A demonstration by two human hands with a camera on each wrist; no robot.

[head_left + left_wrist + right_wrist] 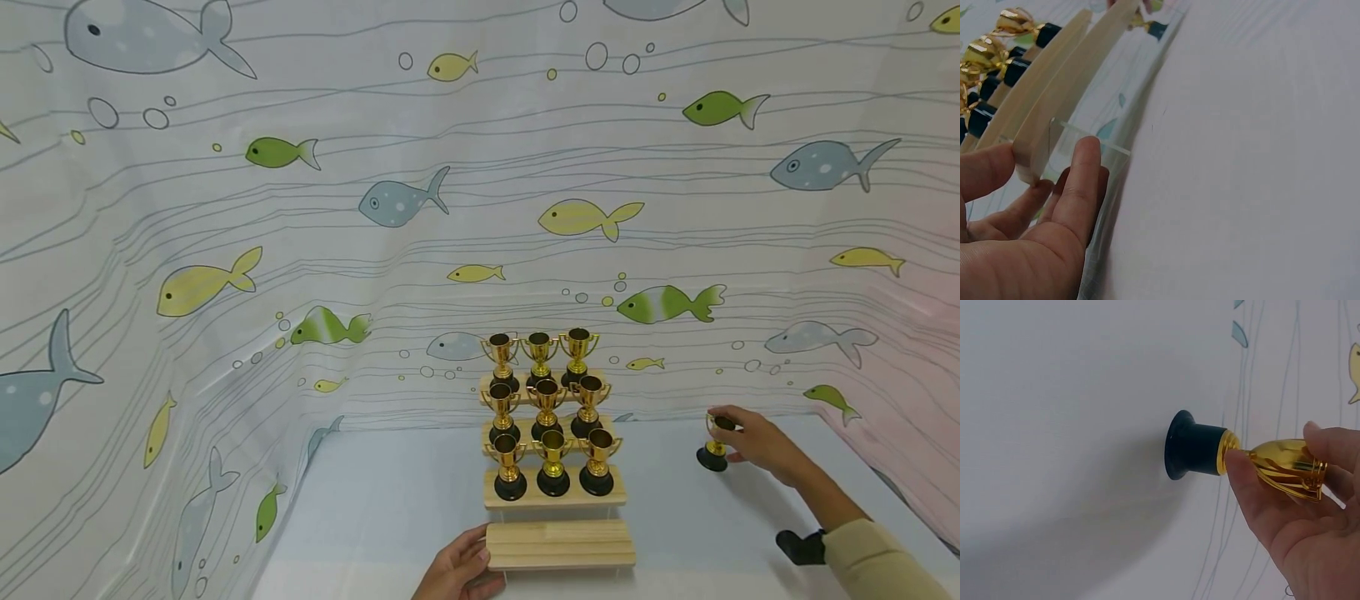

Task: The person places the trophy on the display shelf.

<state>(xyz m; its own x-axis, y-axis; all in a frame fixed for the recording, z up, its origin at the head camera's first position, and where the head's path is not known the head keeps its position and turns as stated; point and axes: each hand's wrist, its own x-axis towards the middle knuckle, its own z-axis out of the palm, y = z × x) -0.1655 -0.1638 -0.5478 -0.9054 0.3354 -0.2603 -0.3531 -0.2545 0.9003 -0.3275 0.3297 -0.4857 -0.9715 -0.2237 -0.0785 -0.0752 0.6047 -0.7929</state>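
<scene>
A tiered wooden display stand [560,544] on clear supports stands on the white table, its lowest tier bare. My left hand [465,567] grips that tier's left end, the thumb on one face and fingers on the other in the left wrist view. Small gold trophy cups [553,463] with black bases stand upright on the upper three tiers, three to a row. Off to the right, my right hand [757,446] holds another gold trophy cup [1200,449] between thumb and fingers, base downward. Whether its base touches the table I cannot tell.
The white table [390,492] reaches to a fish-patterned cloth backdrop [420,250] behind and at the sides. Near the right sleeve [877,554] a black object [801,548] shows, its kind unclear.
</scene>
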